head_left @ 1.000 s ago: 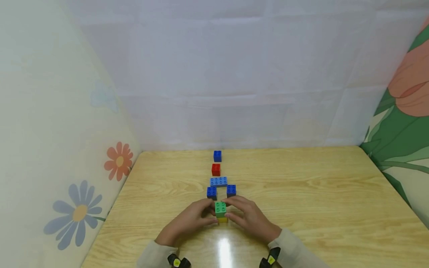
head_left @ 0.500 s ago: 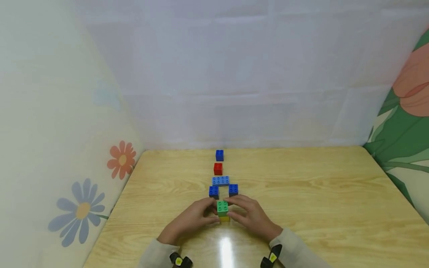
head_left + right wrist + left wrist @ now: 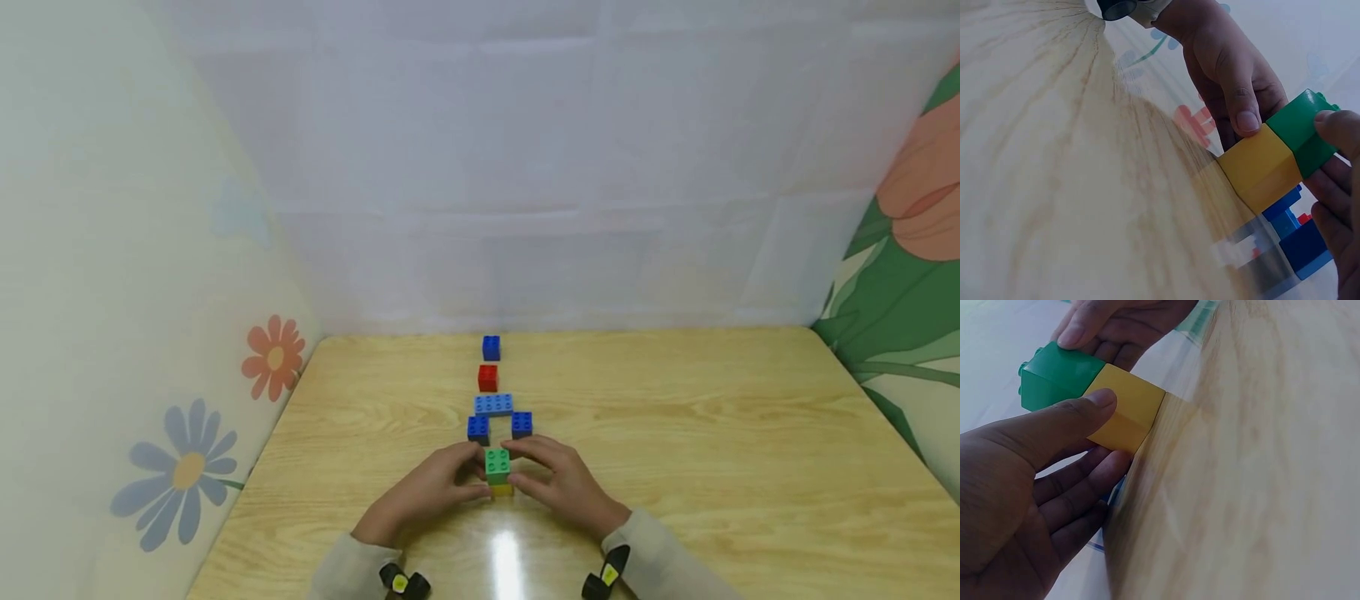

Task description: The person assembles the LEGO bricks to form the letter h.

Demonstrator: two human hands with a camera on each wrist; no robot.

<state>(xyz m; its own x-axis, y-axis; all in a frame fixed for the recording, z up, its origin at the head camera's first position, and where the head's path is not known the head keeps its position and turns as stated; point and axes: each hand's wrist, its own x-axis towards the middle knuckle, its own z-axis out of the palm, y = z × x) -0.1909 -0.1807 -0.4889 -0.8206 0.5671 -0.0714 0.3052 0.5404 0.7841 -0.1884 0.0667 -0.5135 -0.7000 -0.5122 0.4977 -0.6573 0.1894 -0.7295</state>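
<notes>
A green brick [image 3: 497,465] sits squarely on a yellow brick [image 3: 502,491], forming a short stack on the wooden table close to the person. From the left side, the left hand [image 3: 431,486] pinches the yellow brick, with its thumb [image 3: 1102,399] on the near face and fingers behind. Opposite it, the right hand [image 3: 561,486] holds the green brick, its thumb [image 3: 1329,122] against the side. Both wrist views show the two bricks flush at their seam, and the yellow one standing on the tabletop.
Just beyond the hands are two dark blue bricks, one left [image 3: 477,429] and one right [image 3: 522,424]. Behind them a longer light blue brick [image 3: 493,405] lies crosswise. Farther back stand a red brick [image 3: 488,377] and another blue brick [image 3: 491,347], near the table's [image 3: 675,400] back edge.
The head view has shifted slightly, so everything appears a little farther right. Both hands keep the same hold on the stacked bricks.
</notes>
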